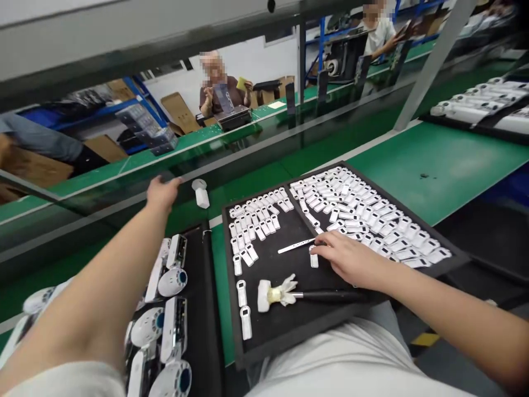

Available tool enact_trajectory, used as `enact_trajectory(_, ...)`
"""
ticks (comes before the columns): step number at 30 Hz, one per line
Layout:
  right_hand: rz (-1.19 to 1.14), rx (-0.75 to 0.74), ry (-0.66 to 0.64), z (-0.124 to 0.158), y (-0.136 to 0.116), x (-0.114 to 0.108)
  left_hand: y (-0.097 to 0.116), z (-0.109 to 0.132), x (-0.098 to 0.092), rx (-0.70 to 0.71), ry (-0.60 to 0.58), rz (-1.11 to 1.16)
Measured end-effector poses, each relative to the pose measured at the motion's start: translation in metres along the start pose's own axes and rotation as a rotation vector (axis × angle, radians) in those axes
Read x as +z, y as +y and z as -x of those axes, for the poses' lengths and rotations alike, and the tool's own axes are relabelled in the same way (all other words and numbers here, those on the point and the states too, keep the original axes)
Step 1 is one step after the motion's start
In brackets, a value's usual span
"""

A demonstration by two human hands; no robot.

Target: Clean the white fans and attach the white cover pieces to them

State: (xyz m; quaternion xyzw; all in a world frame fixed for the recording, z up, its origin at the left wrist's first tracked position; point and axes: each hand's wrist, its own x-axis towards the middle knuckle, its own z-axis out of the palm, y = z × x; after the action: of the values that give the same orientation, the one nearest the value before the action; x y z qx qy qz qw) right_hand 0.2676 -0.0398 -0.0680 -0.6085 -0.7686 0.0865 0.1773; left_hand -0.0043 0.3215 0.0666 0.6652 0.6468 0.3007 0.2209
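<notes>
My left hand (162, 193) reaches far forward over the green belt, fingers stretched out, just left of a white device part (200, 193) that stands on the belt. It holds nothing. My right hand (349, 258) lies flat on a black foam tray (276, 325), fingers spread beside a small white plastic piece (314, 258) and a thin white strip (295, 246). Rows of small white pieces (258, 220) fill the tray's left part. A brush with a white head (276, 293) and black handle lies near the tray's front.
A second heap of small white pieces (363, 212) covers the tray's right half. Another black tray (202, 309) at my left holds several white device bodies (171, 281). Two people sit across the green conveyor (433, 165). More white devices (479, 105) lie far right.
</notes>
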Motion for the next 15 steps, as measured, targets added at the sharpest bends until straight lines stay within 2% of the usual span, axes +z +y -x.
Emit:
enact_trajectory(2,0.049,-0.063,-0.082,-0.006,0.006,0.0,-0.004,0.016,-0.013,0.035,-0.011,-0.01)
enact_trajectory(4,0.097,-0.092,-0.132,-0.016,0.01,0.0,-0.011,0.047,-0.023,0.084,-0.073,0.009)
enact_trajectory(7,0.137,-0.128,-0.18,-0.03,0.015,-0.002,-0.025,0.113,-0.036,0.154,-0.153,0.027)
enact_trajectory(10,0.131,-0.208,-0.222,-0.038,0.01,-0.009,-0.041,0.193,-0.048,0.15,-0.257,0.135)
enact_trajectory(12,0.088,-0.289,-0.201,-0.04,-0.008,-0.014,-0.052,0.249,-0.051,0.027,-0.376,0.371)
enact_trajectory(15,-0.068,-0.467,-0.073,-0.04,-0.058,-0.013,-0.071,0.328,-0.039,-0.371,-0.583,0.861)
